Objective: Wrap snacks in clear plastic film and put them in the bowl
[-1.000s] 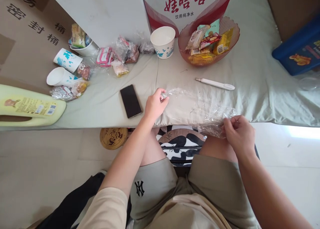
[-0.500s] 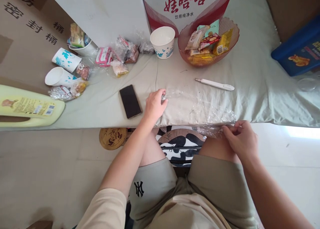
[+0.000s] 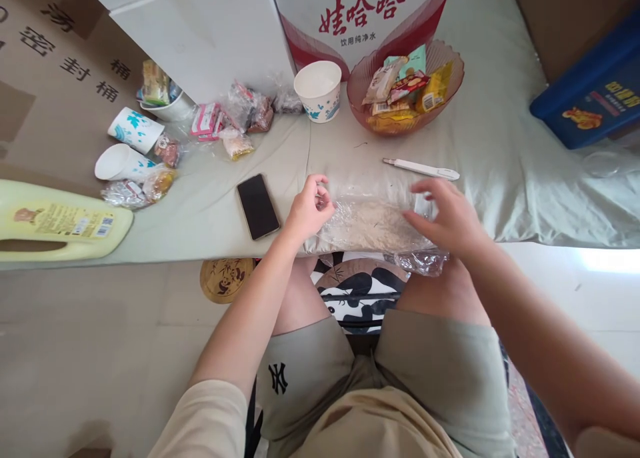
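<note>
At the table's (image 3: 200,205) near edge, the left hand (image 3: 309,210) pinches the left end of a clear film (image 3: 373,225), fingers closed on it. The right hand (image 3: 445,219) lies spread, fingers apart, on the film's right end. The film's lower edge hangs off the table. A phone (image 3: 257,206) lies just left of the left hand, a pen (image 3: 421,170) beyond the right, and a cup (image 3: 319,90) and bowl (image 3: 356,95) farther back.

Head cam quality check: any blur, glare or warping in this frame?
Head view: right hand slightly motion-blurred, left hand sharp; plastic film shows speckled glare; floor patch at the frame's right edge is blown out; head view's wide lens splays the white box.
</note>
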`<state>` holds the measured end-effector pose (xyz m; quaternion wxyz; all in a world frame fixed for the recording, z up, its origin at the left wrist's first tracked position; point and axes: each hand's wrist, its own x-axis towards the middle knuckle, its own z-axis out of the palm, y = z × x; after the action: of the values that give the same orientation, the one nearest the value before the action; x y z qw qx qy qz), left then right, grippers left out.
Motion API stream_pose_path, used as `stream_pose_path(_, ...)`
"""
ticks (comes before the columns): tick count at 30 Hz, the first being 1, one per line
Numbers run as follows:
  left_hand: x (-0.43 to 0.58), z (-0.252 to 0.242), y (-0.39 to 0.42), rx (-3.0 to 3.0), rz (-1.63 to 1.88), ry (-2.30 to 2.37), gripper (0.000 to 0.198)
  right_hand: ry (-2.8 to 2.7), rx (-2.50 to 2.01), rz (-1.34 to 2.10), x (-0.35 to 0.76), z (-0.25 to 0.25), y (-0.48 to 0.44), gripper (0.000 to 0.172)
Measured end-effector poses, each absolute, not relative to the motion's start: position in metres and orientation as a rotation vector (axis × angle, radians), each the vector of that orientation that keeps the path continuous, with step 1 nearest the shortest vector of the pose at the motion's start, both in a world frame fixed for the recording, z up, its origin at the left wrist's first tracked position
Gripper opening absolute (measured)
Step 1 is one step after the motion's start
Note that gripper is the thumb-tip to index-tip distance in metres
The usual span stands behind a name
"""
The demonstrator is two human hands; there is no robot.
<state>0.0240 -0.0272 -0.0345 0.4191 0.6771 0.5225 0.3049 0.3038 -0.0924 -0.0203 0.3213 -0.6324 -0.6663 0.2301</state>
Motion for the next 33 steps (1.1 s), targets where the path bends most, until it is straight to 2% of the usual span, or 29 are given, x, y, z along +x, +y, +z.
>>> stream_pose_path(3, 0.023, -0.025, -0.029, 1.728, 0.721, 1.291, 0.044, -2.019, -1.474, 0.826, 0.279, -0.023, -0.040, 0.045)
stream_pose_path(5, 0.019, -0.016, -0.028, 1.728, 0.694, 1.252, 0.046, -2.176, -1.450, 0.942, 0.267, -0.019, -0.024, 0.025)
stream_pose_path(7, 0.013, -0.003, -0.025, 1.700, 0.745, 1.226, 0.058, -2.242, -1.447, 1.022, 0.262, -0.013, -0.023, 0.006)
stream_pose_path(9, 0.009, 0.009, -0.021, 1.631, 0.908, 1.262, 0.079, -2.126, -1.429, 1.167, 0.262, -0.007, -0.032, 0.016)
stream_pose_path(11, 0.009, 0.015, -0.018, 1.489, 1.074, 1.314, 0.084, -1.852, -1.398, 1.352, 0.263, -0.004, -0.043, 0.021)
stream_pose_path(13, 0.017, 0.012, -0.019, 1.292, 1.076, 1.245, 0.070, -1.576, -1.404, 1.414, 0.264, -0.006, -0.052, 0.022)
stream_pose_path(15, 0.031, 0.000, -0.024, 1.074, 0.932, 1.053, 0.056, -1.385, -1.456, 1.325, 0.263, -0.010, -0.055, 0.022)
stream_pose_path(18, 0.051, -0.022, -0.031, 0.848, 0.819, 0.989, 0.052, -1.170, -1.507, 1.207, 0.261, -0.016, -0.054, 0.021)
stream_pose_path(23, 0.060, -0.032, -0.028, 0.857, 0.728, 1.073, 0.020, -1.082, -1.485, 1.179, 0.263, -0.020, -0.059, 0.027)
stream_pose_path(25, 0.057, -0.029, -0.026, 0.893, 0.821, 1.076, 0.016, -1.126, -1.481, 1.206, 0.264, -0.022, -0.063, 0.032)
stream_pose_path(27, 0.054, -0.027, -0.025, 0.854, 0.879, 1.030, 0.028, -1.156, -1.485, 1.226, 0.263, -0.024, -0.066, 0.032)
stream_pose_path(29, 0.053, -0.025, -0.027, 0.797, 0.819, 0.976, 0.054, -1.119, -1.486, 1.226, 0.262, -0.026, -0.068, 0.031)
stream_pose_path(31, 0.055, -0.024, -0.031, 0.819, 0.734, 0.981, 0.080, -1.009, -1.484, 1.228, 0.261, -0.025, -0.069, 0.034)
stream_pose_path(33, 0.057, -0.021, -0.035, 0.919, 0.729, 1.026, 0.094, -0.904, -1.480, 1.262, 0.262, -0.021, -0.071, 0.042)
